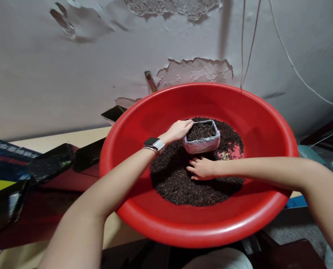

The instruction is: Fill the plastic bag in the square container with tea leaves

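red basin (144, 123) of dark grains (180, 186), left hand (179, 130) gripping small tub (201, 141), right hand (201, 168) spread flat on grains

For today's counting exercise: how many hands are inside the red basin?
2. The left hand holds the rim of the small container; the right hand rests on the dark loose material just in front of it. None seems hidden in the red basin.
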